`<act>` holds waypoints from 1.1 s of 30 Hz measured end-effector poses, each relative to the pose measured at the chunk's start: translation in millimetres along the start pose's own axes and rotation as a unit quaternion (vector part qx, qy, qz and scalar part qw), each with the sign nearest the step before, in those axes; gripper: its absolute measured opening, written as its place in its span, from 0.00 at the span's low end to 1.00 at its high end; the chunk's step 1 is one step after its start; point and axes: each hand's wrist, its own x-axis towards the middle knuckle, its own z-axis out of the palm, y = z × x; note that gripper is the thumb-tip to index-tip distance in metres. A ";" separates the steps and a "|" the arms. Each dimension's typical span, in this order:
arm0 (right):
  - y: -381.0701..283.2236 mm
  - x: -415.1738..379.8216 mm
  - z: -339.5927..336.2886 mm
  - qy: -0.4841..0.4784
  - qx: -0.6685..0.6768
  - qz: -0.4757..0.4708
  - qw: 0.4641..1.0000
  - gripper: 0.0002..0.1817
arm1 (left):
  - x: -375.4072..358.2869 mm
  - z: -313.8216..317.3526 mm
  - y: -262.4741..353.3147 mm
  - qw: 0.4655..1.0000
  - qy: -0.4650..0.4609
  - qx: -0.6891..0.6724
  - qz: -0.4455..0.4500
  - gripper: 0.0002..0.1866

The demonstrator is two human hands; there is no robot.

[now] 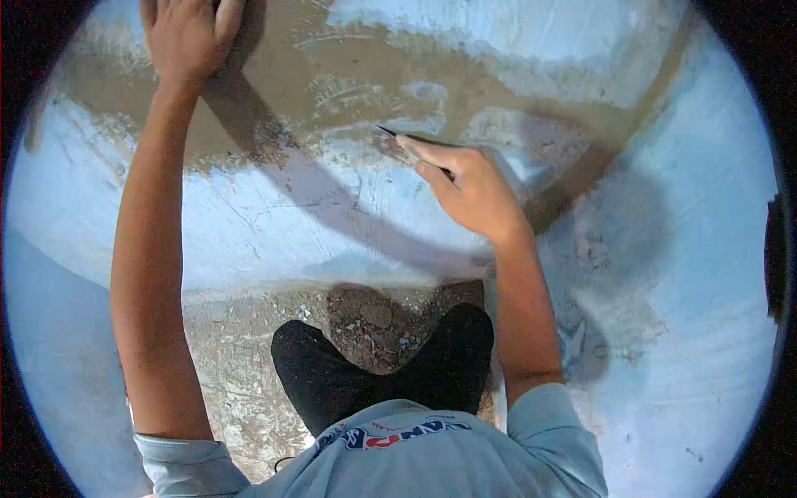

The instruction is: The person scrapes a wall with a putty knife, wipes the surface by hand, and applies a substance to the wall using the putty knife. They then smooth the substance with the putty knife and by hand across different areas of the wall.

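My right hand [477,187] is closed around a thin, dark tool [386,130] with a narrow tip, which looks like a scraper blade seen edge-on, though its kind is not certain. The tip points up and left at the wall [382,199], where a rough brown patch [349,70] meets pale blue paint. At the top left, my left hand [189,41] lies over the brown patch, its visible fingers apart. The upper frame edge cuts off its fingertips.
Below the wall, the floor [241,373] is strewn with small chips and debris. My dark-clothed knees stick out over it. A pale blue side wall [706,332] rises close on the right, and a brown strip [573,187] runs along the corner.
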 end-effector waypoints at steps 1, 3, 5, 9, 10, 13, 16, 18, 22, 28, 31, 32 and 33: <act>-7.5 -3.2 -6.1 -0.002 0.016 0.031 0.999 0.20 | -0.2 -0.7 -1.6 1.000 0.000 -0.001 -0.003 0.31; -8.1 -13.6 -16.4 -0.004 0.037 0.102 0.994 0.21 | -0.4 1.2 -2.9 1.000 -0.003 -0.010 -0.002 0.31; -4.1 -19.3 -19.5 -0.009 0.044 0.174 0.984 0.22 | 1.0 1.8 -1.0 1.000 0.002 -0.002 0.002 0.31; 0.0 -20.5 -11.1 0.022 0.011 0.121 0.992 0.22 | 2.1 -9.5 4.1 1.000 -0.027 -0.008 -0.014 0.31; -1.3 -25.1 -15.4 0.019 0.023 0.137 0.990 0.22 | 2.4 -12.4 6.9 0.999 -0.042 -0.011 -0.019 0.31; -0.2 -33.9 -36.5 0.020 0.066 0.196 0.978 0.22 | 0.5 -7.5 3.1 0.999 -0.040 0.003 -0.012 0.31; 9.7 -30.4 -37.3 0.031 0.063 0.180 0.981 0.22 | 4.6 -9.2 2.2 0.999 -0.042 0.009 -0.004 0.31; 13.8 -31.3 -25.8 0.037 0.070 0.140 0.987 0.22 | 3.4 -11.7 5.3 0.999 -0.045 0.008 -0.004 0.31; 12.4 -66.7 6.5 -0.071 0.168 0.218 0.959 0.22 | -8.1 1.2 2.9 0.999 -0.038 0.021 -0.019 0.32; 69.3 -220.7 210.0 -0.261 0.405 0.389 0.785 0.31 | -64.7 -9.5 101.5 0.988 -0.079 -0.093 -0.100 0.38; 31.3 -238.7 214.1 -0.410 0.353 0.372 0.754 0.36 | -83.9 -47.4 162.2 0.926 -0.333 -0.157 0.090 0.34; 33.3 -253.2 222.8 -0.379 0.388 0.330 0.773 0.37 | -85.8 -57.2 171.1 0.885 -0.391 -0.200 0.153 0.35; 27.9 -248.5 216.4 -0.406 0.406 0.343 0.743 0.38 | -81.5 -61.1 174.3 0.905 -0.372 -0.184 0.099 0.36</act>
